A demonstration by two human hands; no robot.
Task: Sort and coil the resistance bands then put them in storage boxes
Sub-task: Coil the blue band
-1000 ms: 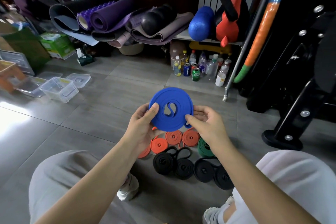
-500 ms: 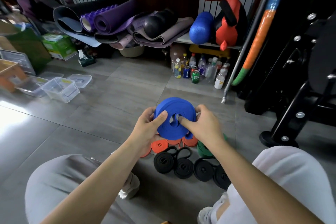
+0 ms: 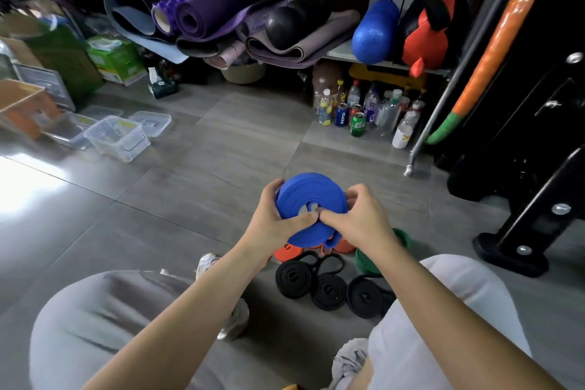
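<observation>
Floor (image 3: 190, 199): grey tile in the head view, with rolled mats (image 3: 202, 14) and bottles (image 3: 357, 111) along 12 o'clock.
Blue band (image 3: 311, 196): coiled into a flat disc, held off the floor at centre frame, above the sorted coils.
Left hand (image 3: 272, 222): gripping the coil's 9 o'clock edge, thumb laid across the face toward the hub.
Right hand (image 3: 361, 222): fingers (image 3: 332, 217) curled, pinching at the hub and the 3 o'clock edge.
Sorted coils: orange coils (image 3: 286, 253) under the disc, black coils (image 3: 327, 290) at 6 o'clock, green coil (image 3: 367, 263) at 5 o'clock.
Storage boxes (image 3: 115, 138): clear, lidless, well apart at 10 o'clock.
Handling: likely light, soft and rubbery, grippy rather than slippery; springy, so apt to unwind if loosened.
Hold: best clamped across face and rim from both sides, hub pinched shut.
</observation>
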